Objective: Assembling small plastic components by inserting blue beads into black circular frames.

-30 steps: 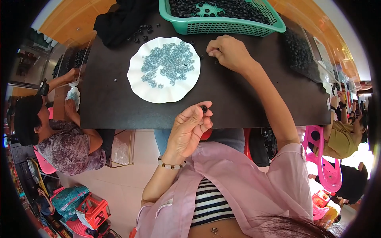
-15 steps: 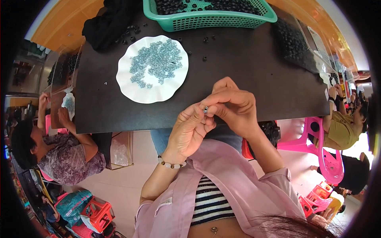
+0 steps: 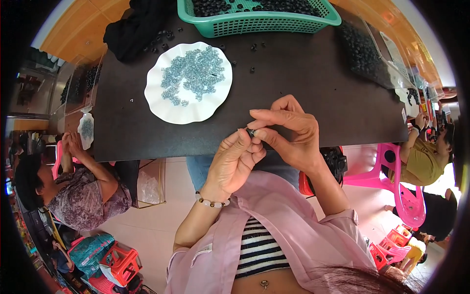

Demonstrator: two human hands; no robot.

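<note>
Above the table's near edge, my left hand (image 3: 236, 159) pinches a small dark round part (image 3: 251, 132) between thumb and fingertips. Its middle looks pale and shiny, though it is too small to make out fully. My right hand (image 3: 296, 132) faces it from the right, with the thumb tip against the part and the index finger raised apart from the thumb. Beyond my hands to the left, a white wavy-rimmed plate (image 3: 188, 113) carries many small clear bluish pieces (image 3: 196, 73).
A green basket (image 3: 259, 24) of black parts stands at the back of the dark table (image 3: 313, 93). Loose black parts and a black cloth (image 3: 128, 36) lie at the far left. A clear bin (image 3: 367, 54) of black parts is far right. People sit on both sides.
My right index finger has lifted off the small part, while the thumb stays against it. My left hand holds the part in nearly the same place. The person at left has brought their hands together.
</note>
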